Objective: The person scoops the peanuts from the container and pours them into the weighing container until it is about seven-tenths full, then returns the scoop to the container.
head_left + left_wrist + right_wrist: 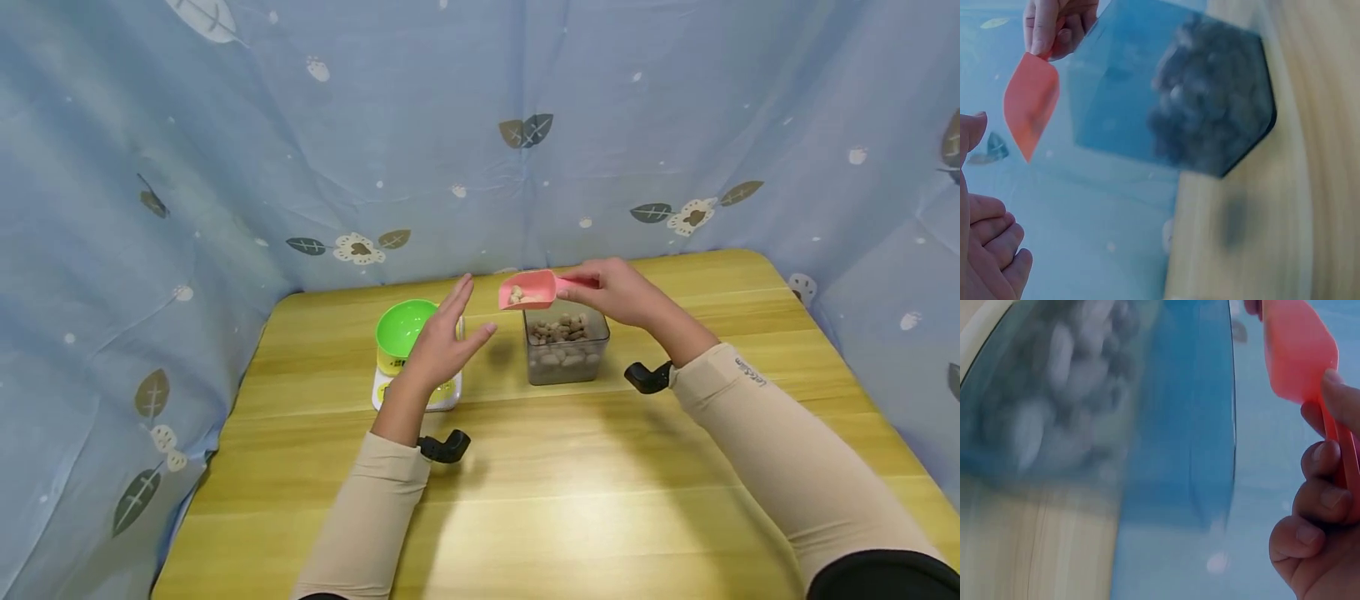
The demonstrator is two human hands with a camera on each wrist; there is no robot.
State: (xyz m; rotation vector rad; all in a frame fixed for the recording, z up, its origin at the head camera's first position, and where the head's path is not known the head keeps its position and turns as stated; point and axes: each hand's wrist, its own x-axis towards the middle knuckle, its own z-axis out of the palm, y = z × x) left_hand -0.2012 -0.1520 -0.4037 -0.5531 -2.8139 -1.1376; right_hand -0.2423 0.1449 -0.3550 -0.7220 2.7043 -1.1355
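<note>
Pink scoop point(534, 283) hangs near level, handle point(572, 283) pinched by right hand point(618, 292), likely keeping pebbles point(516, 295) in; left hand point(438, 343) empty, thumb point(478, 336) spread.

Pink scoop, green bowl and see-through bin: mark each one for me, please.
Pink scoop point(537, 284), head view: the inside of its pan.
Green bowl point(403, 325), head view: its inner wall.
See-through bin point(564, 374), head view: its front wall, near the base.

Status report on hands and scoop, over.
Right hand gripping pink scoop, pale pieces aboard. Left hand empty. In head view, left hand sits between scoop and green bowl.
</note>
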